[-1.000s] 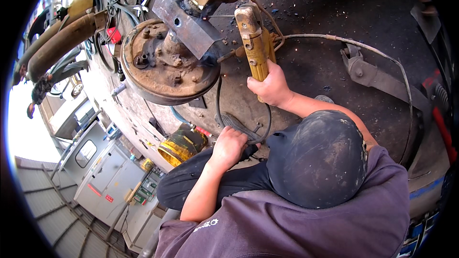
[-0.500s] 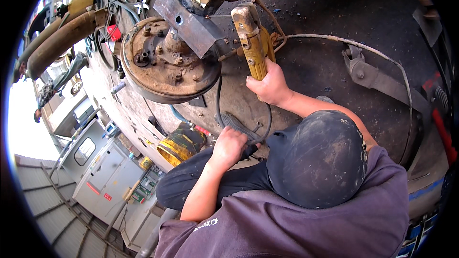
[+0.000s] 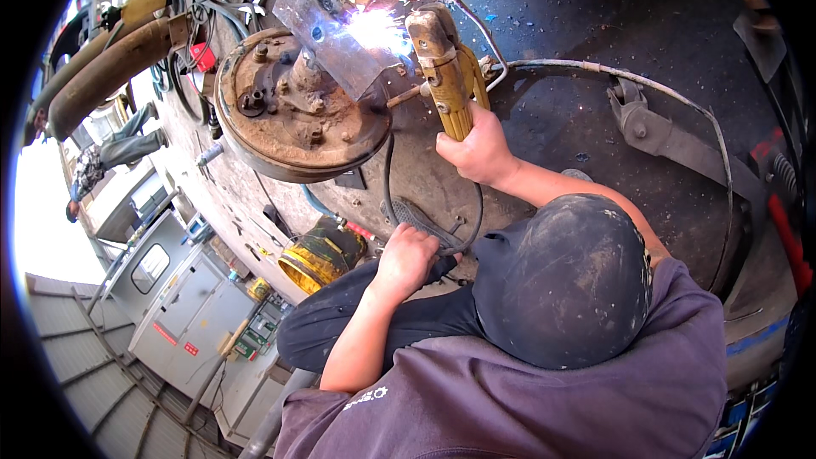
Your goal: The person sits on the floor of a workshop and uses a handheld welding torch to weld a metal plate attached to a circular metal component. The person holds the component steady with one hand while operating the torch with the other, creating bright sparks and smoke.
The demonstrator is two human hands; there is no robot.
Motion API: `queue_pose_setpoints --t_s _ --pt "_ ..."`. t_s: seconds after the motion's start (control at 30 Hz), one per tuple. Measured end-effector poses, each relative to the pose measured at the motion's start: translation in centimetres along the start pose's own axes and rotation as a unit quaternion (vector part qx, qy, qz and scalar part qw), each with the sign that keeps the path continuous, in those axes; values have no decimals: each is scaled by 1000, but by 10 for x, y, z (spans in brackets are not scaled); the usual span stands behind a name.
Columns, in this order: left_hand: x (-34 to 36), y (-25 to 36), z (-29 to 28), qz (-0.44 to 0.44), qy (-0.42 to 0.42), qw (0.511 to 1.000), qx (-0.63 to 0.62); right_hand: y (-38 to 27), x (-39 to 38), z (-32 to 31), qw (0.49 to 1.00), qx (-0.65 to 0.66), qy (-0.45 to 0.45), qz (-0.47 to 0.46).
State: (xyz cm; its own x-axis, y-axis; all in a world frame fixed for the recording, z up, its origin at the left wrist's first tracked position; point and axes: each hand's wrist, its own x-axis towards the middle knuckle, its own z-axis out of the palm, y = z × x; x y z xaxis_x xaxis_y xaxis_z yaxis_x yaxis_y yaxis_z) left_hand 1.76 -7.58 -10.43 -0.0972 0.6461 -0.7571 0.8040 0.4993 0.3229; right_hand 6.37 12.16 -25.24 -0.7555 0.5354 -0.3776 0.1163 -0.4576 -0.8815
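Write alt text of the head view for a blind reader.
A person in a dark cap grips a yellow tool in the right hand beside bright sparks at a metal block near a rusty drum; the left hand is by a dark cable.

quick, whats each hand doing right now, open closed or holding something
Left hand: fingers look curled near the dark cable; whether it grips anything cannot be told.
Right hand: closed, holding the yellow welding holder.
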Motion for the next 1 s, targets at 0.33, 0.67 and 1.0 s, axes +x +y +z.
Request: queue_pose_setpoints --t_s 0.33,0.67,1.0 --pt "0 1 2 -1 4 1000 2 3 -1 1 999 53 -12 -3" --pt "8 1 -5 -4 0 1000 0 1 8 -7 999 50 11 17" --pt "8 1 -5 -4 -7 1000 1 -5 10 -5 999 32 5 19"
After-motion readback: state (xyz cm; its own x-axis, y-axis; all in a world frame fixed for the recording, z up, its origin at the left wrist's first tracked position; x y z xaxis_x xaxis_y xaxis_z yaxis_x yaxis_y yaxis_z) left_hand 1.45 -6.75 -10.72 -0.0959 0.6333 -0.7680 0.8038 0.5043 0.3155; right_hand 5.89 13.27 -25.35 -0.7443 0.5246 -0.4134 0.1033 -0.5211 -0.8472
